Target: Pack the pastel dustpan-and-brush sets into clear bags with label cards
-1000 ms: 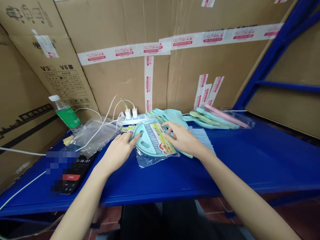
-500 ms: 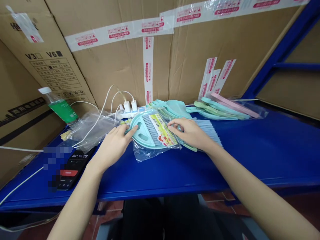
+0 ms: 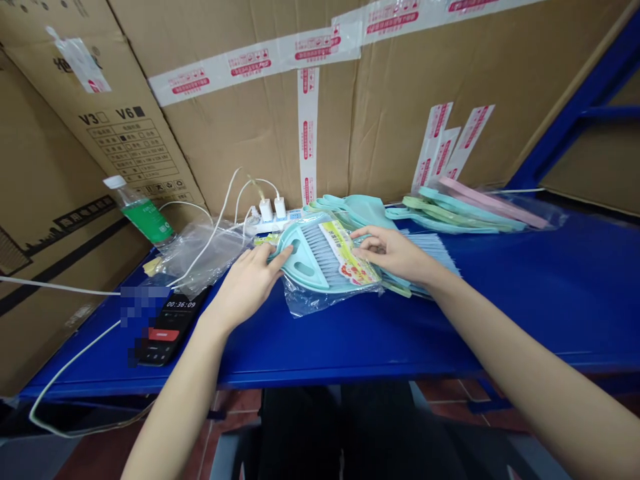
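Note:
A light-blue dustpan and brush set point(image 3: 306, 257) lies in a clear plastic bag with a yellow-green label card point(image 3: 345, 250) over grey-blue bristles. My left hand point(image 3: 255, 283) grips its left edge, the thumb on top near the handle holes and other fingers partly hidden. At the card's right side, my right hand point(image 3: 395, 253) rests with index finger and thumb apart, the fingertips touching or just above the bag. Beneath and right of that hand lie more dustpan pieces and a loose-looking fan of grey-blue bristles point(image 3: 435, 252).
Behind are a blue dustpan point(image 3: 365, 210) and a bagged stack with a pink piece point(image 3: 495, 202). A power strip point(image 3: 270, 225) with white chargers, crumpled plastic point(image 3: 210, 250), a bottle point(image 3: 145, 217) and a phone point(image 3: 173, 327) sit leftward. Cardboard boxes point(image 3: 250, 127) wall the blue table point(image 3: 320, 353).
The view has shifted, so everything sits farther right. My right hand's index finger has straightened and lifted away from the thumb; my left hand keeps its grip on the set.

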The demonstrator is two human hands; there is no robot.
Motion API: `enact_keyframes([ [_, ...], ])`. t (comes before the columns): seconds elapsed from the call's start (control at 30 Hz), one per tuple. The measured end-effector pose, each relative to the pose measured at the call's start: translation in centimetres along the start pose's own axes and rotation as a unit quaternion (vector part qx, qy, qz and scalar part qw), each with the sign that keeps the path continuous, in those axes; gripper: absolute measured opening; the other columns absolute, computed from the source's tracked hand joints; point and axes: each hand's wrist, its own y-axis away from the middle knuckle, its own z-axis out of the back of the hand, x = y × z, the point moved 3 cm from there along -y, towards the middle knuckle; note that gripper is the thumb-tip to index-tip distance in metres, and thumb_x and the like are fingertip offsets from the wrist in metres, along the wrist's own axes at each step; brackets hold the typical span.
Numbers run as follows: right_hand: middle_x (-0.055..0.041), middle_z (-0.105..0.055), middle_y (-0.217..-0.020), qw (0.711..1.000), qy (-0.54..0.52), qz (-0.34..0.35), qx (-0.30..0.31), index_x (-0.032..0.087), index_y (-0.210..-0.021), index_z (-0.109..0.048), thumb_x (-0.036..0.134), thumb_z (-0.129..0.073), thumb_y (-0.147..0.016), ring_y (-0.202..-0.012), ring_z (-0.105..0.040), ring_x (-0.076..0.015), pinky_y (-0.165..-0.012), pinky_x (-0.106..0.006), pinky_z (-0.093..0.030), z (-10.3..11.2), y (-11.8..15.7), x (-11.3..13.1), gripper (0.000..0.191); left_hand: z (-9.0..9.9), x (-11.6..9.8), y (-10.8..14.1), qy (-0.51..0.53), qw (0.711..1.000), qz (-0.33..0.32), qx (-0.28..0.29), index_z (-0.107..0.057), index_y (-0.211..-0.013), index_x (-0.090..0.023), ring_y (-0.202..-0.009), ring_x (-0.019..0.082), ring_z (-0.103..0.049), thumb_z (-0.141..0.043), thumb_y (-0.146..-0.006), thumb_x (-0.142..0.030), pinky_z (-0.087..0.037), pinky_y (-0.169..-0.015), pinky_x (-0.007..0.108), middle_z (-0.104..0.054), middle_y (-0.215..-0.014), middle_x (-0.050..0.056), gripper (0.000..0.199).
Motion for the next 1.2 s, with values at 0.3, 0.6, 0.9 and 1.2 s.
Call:
enact_keyframes([
  [0.3, -0.0021, -0.060, -0.063, 0.983, 0.124, -0.011, -0.132, 0.025, -0.090, -0.067, 0.020, -0.047, -0.082, -0.056, -0.058, -0.0218, -0.060, -0.040, -0.049, 3.9, -1.0, 0.7, 0.022, 0.1, -1.0, -0.2, 0.063, 0.996, -0.003, 0.066, -0.050, -0.138, -0.017, -0.091, 0.022, -0.061, -0.040, -0.099, -0.021, -0.056, -0.079, 0.039, -0.059, -0.103, 0.010, 0.041],
  [0.6, -0.0052, -0.072, -0.097, 0.978, 0.173, 0.105, 0.052, 0.018, -0.110, -0.072, 0.014, -0.054, -0.090, -0.091, -0.066, -0.0186, -0.089, -0.036, -0.050, -0.6, -10.2, 7.5, 0.027, 0.3, -2.5, -0.5, 0.151, 0.980, -0.039, 0.125, -0.047, -0.141, -0.019, -0.087, 0.019, -0.058, -0.041, -0.099, -0.019, -0.053, -0.079, 0.034, -0.057, -0.102, 0.007, 0.043],
  [0.9, -0.0078, -0.066, -0.118, 0.975, 0.181, 0.072, 0.111, 0.020, -0.112, -0.065, 0.032, -0.061, -0.094, -0.099, -0.064, -0.0200, -0.086, -0.041, -0.054, -5.4, -13.5, 5.6, 0.022, 0.6, -2.0, -0.3, 0.130, 0.983, -0.018, 0.127, -0.047, -0.141, -0.020, -0.089, 0.020, -0.060, -0.042, -0.098, -0.016, -0.054, -0.080, 0.036, -0.057, -0.101, 0.007, 0.044],
  [1.2, -0.0002, -0.063, -0.062, 0.994, 0.090, 0.055, 0.013, 0.025, -0.071, -0.056, 0.023, -0.055, -0.087, -0.060, -0.061, -0.0191, -0.069, -0.038, -0.050, 1.4, -4.1, 6.1, 0.016, 0.8, -0.2, -0.1, 0.126, 0.988, 0.043, 0.081, -0.053, -0.135, -0.013, -0.088, 0.022, -0.063, -0.041, -0.100, -0.022, -0.057, -0.080, 0.039, -0.060, -0.101, 0.009, 0.038],
])
